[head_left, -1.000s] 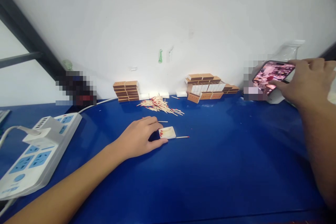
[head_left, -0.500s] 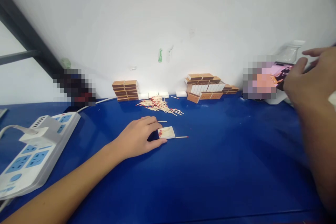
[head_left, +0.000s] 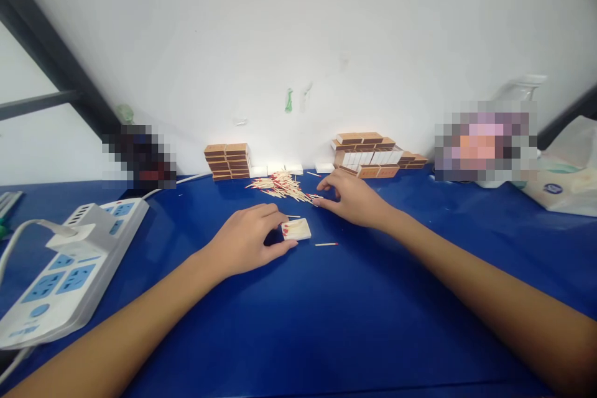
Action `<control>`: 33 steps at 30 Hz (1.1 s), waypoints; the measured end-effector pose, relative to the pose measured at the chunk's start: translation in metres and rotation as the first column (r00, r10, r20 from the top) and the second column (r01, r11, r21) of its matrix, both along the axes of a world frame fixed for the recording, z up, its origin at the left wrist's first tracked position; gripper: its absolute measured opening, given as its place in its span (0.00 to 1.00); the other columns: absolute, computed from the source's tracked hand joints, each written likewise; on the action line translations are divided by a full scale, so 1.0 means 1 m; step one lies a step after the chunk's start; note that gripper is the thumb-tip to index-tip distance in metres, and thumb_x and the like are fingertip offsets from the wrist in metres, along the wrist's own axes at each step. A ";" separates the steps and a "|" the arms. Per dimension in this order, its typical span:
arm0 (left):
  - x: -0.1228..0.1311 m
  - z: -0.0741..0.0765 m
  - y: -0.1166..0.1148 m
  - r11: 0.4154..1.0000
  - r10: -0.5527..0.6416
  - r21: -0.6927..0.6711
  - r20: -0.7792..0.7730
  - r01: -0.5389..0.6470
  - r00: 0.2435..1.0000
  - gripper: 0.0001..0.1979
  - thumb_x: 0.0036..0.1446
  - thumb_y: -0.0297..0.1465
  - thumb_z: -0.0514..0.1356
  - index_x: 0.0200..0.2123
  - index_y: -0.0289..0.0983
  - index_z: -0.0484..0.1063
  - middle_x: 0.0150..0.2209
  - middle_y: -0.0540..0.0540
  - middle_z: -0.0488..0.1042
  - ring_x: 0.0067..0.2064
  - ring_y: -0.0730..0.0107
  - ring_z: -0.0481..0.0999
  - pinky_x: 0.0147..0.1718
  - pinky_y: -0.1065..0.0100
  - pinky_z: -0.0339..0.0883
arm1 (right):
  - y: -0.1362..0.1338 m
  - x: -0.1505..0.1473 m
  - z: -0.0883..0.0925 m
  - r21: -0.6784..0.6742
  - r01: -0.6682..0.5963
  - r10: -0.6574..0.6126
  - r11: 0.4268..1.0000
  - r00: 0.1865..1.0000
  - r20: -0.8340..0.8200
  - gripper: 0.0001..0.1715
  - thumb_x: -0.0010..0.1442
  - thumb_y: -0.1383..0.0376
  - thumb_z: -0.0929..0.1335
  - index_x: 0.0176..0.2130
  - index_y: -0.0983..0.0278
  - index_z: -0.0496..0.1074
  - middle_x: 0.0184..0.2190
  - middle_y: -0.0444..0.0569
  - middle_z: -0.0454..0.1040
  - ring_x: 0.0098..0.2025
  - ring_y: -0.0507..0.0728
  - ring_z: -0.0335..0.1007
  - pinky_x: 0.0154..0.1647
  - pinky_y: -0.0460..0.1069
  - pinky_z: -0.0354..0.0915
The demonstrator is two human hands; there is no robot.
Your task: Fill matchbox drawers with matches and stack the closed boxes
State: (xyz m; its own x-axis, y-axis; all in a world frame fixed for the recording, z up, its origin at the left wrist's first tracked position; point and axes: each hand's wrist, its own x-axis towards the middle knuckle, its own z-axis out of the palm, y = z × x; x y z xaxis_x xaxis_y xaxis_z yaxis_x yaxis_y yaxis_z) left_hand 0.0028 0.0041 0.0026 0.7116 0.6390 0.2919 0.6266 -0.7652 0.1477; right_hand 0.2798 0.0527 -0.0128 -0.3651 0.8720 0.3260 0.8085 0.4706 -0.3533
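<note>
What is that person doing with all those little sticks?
The person's left hand holds a small white tray with a few matches in it on the blue table. The right hand touches the edge of a loose pile of matches. One match lies beside the tray.

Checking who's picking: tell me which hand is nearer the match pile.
Right. The right hand is at the match pile; the left hand holds the white tray, short of it.
</note>
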 end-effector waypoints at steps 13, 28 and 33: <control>0.001 0.000 0.001 1.000 0.010 0.000 -0.008 -0.010 1.000 0.15 0.67 0.43 0.62 0.48 0.39 0.76 0.40 0.47 0.77 0.39 0.64 0.77 0.37 0.63 0.69 | -0.002 0.011 0.000 -0.079 0.026 -0.023 0.997 0.999 0.043 0.08 0.68 0.61 0.68 0.39 0.63 0.76 0.39 0.50 0.78 0.39 0.57 0.73 0.39 0.51 0.64; 0.000 0.000 0.001 1.000 0.016 0.016 -0.014 -0.016 1.000 0.16 0.66 0.43 0.62 0.49 0.38 0.77 0.40 0.47 0.77 0.39 0.65 0.77 0.36 0.63 0.69 | -0.008 0.008 -0.003 -0.076 0.121 -0.106 0.990 0.977 0.183 0.08 0.71 0.64 0.65 0.39 0.63 0.72 0.42 0.53 0.77 0.40 0.58 0.73 0.39 0.51 0.62; 0.000 -0.001 0.001 1.000 0.011 0.024 -0.023 -0.011 1.000 0.16 0.67 0.43 0.62 0.48 0.38 0.76 0.41 0.46 0.77 0.40 0.63 0.77 0.37 0.63 0.70 | -0.006 -0.001 -0.007 -0.017 0.145 -0.142 0.989 0.981 0.129 0.14 0.74 0.60 0.62 0.40 0.64 0.73 0.42 0.54 0.76 0.41 0.59 0.73 0.41 0.52 0.63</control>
State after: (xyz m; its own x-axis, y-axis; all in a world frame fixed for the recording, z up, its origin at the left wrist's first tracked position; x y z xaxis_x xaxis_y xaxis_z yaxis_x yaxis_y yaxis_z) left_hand 0.0030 0.0051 0.0015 0.7112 0.6399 0.2911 0.6381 -0.7614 0.1145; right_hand 0.2786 0.0468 -0.0198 -0.2724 0.9260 0.2613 0.9062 0.3382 -0.2537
